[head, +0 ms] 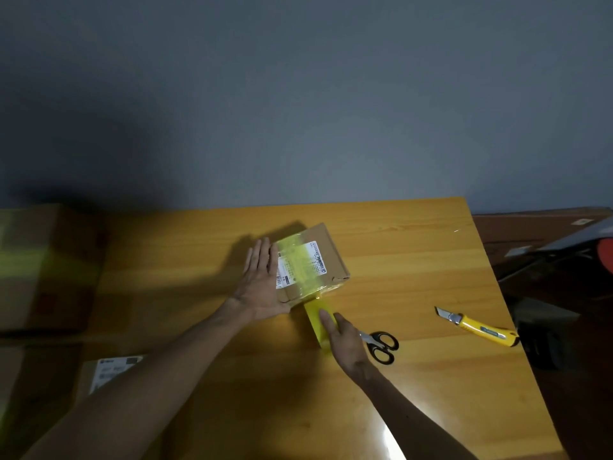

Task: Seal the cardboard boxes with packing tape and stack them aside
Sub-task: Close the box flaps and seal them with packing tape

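The box [311,265] lies on the table [398,247] near its middle, towards the far edge. The left hand [262,280] lies flat against the box's left side. The roll [316,322] stands just before the box's near right corner, joined to it by tape and held by the right hand [346,343]. The scissors [383,346] lie just right of the roll, partly under that hand. The knife [477,327] lies further right, by the right edge. A big box [46,267] stands at the left edge, and a third box [106,373] lies before it, near the near left corner.

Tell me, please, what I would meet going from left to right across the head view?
From the left: large cardboard box → left hand → small taped box → scissors → yellow utility knife. The right hand and the tape roll it grips overlap others, so omitted.
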